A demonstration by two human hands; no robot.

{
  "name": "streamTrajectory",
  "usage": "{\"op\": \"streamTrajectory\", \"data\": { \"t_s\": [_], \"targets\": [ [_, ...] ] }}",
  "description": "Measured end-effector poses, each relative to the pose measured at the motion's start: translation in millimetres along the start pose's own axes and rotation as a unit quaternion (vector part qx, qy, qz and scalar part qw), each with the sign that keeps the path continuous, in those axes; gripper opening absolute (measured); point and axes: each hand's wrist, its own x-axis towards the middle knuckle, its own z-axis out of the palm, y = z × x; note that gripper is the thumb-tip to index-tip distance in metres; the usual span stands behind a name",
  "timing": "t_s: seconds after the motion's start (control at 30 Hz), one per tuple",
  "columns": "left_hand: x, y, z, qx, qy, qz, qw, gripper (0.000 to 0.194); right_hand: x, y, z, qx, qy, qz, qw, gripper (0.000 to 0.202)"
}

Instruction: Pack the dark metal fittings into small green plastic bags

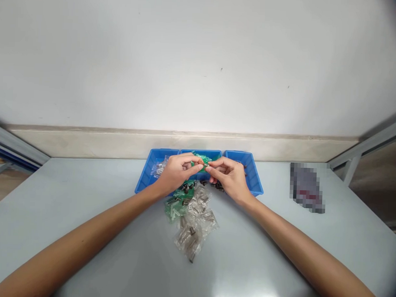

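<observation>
Over the middle blue bin, my left hand [177, 170] and my right hand [231, 175] meet fingertip to fingertip. Both pinch a small, thin metal piece [205, 165], too small for me to tell its exact kind. Behind the fingers, green plastic packaging [200, 157] shows in the middle blue bin [185, 151]. Just below my hands, clear plastic bags [193, 239] with metal fasteners inside lie in a pile on the table. Green plastic bags [172, 211] and loose dark fasteners [186, 188] lie beside the pile, toward my left hand.
The left blue bin [144, 179] holds clear bags [158, 168] of small parts. A right blue bin [255, 181] is partly hidden by my right hand. A blurred dark item [307, 187] lies at the right on the grey table [116, 258]. A wall [200, 70] rises behind.
</observation>
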Motion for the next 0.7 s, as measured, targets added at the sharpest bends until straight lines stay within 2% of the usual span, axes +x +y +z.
{"op": "streamTrajectory", "data": {
  "t_s": [0.7],
  "targets": [
    [1.2, 1.4, 0.2, 0.008, 0.000, 0.008, 1.000, 0.020, -1.9, 1.9, 0.0, -0.020, -0.002, -0.002, 1.000, 0.020]
  ]
}}
